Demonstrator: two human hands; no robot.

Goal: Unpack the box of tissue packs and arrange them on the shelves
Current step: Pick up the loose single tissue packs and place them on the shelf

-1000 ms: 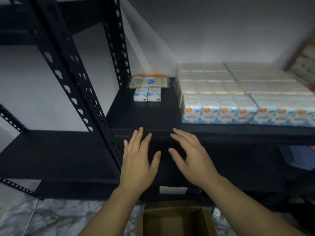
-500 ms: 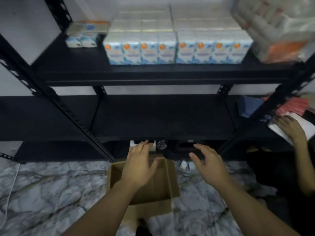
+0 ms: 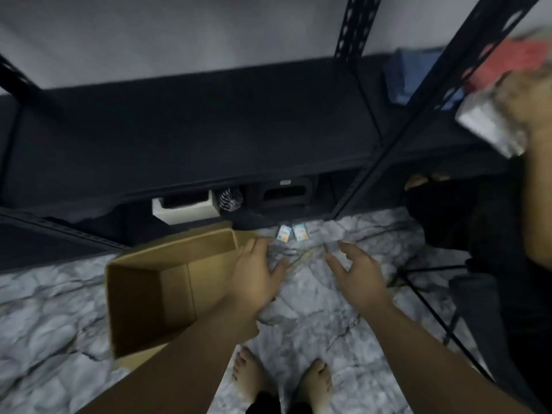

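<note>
Head view: we note the brown cardboard box (image 3: 155, 297) open on the marble floor (image 3: 313, 309), two small tissue packs (image 3: 291, 233) beyond; left hand (image 3: 257, 279) and right hand (image 3: 358, 273) spread wide, holding nothing.

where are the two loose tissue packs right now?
Head view, centre: the two tissue packs lie side by side on the marble floor at the foot of the black shelf, just right of the cardboard box, beyond both hands.
</note>
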